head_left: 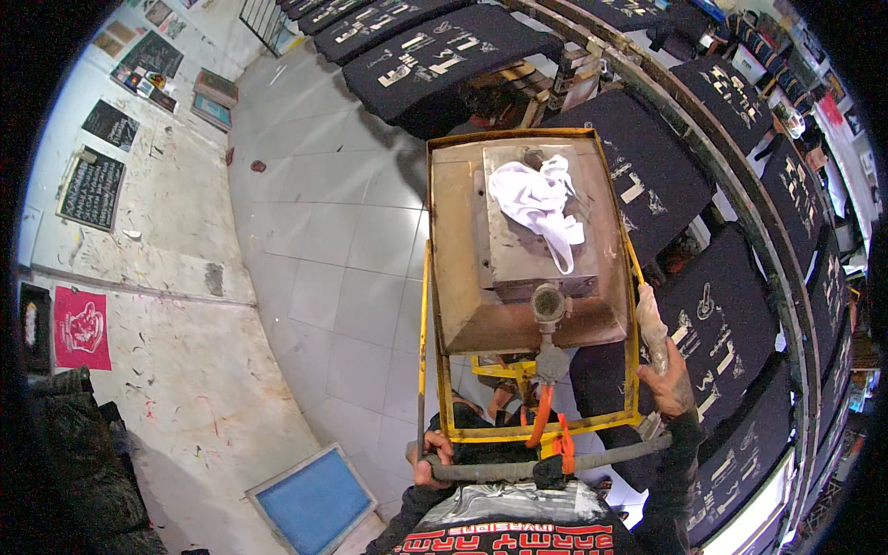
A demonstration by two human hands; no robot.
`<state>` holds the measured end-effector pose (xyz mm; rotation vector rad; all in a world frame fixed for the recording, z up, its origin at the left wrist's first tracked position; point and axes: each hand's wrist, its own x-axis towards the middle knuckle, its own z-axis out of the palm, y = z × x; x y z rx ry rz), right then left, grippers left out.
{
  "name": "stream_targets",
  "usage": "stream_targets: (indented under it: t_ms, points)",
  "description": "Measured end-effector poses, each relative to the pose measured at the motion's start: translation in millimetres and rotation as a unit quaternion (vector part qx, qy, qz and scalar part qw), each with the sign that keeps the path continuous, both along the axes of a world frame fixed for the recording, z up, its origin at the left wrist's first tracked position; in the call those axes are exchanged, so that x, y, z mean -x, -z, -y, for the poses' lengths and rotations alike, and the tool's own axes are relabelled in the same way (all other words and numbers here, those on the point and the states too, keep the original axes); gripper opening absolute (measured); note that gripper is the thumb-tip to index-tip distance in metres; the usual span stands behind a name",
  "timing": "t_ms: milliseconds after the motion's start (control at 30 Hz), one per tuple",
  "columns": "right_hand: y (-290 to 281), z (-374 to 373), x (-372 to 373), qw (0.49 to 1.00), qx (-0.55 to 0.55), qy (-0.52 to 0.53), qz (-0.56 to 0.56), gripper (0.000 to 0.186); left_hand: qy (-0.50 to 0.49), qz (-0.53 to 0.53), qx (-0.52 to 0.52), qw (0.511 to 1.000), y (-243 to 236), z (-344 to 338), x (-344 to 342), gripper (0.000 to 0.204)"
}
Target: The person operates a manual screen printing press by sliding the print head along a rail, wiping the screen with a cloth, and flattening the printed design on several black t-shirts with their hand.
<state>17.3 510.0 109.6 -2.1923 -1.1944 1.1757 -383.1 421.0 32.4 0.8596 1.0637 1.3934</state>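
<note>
A yellow-framed metal heating unit [453, 240] stands before me, with a crumpled white cloth [546, 203] on its boxy top and an orange hose [541, 414] running from its grey fitting. At its lower left, my left hand [431, 458] is closed on the grey padded handlebar [499, 470] where it meets an upright bar. My right hand [664, 384] is closed around a cloth-wrapped grip [652, 324] on the unit's right side, beside black printed shirts [703, 314] laid flat on boards.
More shirt boards [435, 69] continue along the curved metal rail [740, 194] at top and right. Grey tiled floor [314, 259] runs left of the unit to a stained white wall [166, 231]. A blue screen frame [310, 495] leans low at left; dark fabric [83, 462] is nearby.
</note>
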Motion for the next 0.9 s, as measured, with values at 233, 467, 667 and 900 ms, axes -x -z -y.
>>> stream_targets:
  t_ms: [233, 467, 667, 900]
  points:
    - [49, 21, -24, 0.992, -0.096, -0.024, 0.083, 0.070, -0.030, -0.039, 0.013, 0.999, -6, -8, -7, 0.062]
    - [47, 20, -14, 0.990, -0.097, 0.019, 0.098, 0.070, 0.010, -0.056, 0.039, 0.998, -11, -14, 3, 0.064]
    - [24, -3, 13, 0.994, -0.102, 0.032, -0.008, 0.045, -0.047, -0.022, 0.076, 0.996, -15, -46, 16, 0.066]
    - [68, -1, 26, 0.988, -0.136, 0.071, -0.027, 0.039, -0.077, -0.057, 0.015, 0.995, 2, -99, 47, 0.067]
